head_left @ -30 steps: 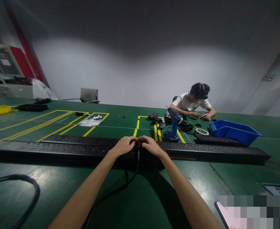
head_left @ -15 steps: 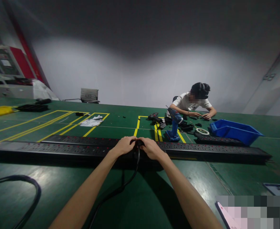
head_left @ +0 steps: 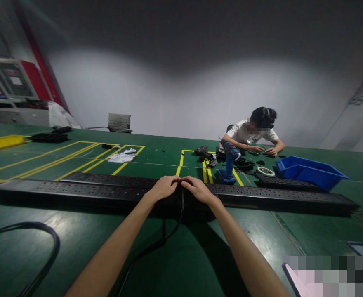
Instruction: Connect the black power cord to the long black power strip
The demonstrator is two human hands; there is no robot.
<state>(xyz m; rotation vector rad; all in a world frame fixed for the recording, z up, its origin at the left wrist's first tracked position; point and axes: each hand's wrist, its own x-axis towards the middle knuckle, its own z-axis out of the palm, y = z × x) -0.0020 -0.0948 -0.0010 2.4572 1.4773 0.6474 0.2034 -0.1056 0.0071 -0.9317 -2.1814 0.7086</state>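
Note:
A long black power strip (head_left: pixel 85 190) with rows of sockets and small red marks lies across the green table in front of me. At its middle, my left hand (head_left: pixel 165 187) and my right hand (head_left: pixel 197 189) meet with curled fingers, closed around the end of a black power cable (head_left: pixel 182 208). The fingers hide that cable end, so I cannot tell how it sits against the strip. From my hands the cable runs down toward me between my forearms. A second power strip (head_left: pixel 107 178) lies just behind the first.
A blue cordless drill (head_left: pixel 229 163) stands beyond the strip, near another drill (head_left: pixel 203 152) and black parts. A blue bin (head_left: pixel 311 171) is right, a yellow tray (head_left: pixel 5 141) far left. Phones lie at lower right. Across the table, a person (head_left: pixel 252 132) leans over small parts.
My fingertips have shifted slightly over the cable end and now cover more of it. The whole view has slid a little to the right; the cable still hangs between my arms.

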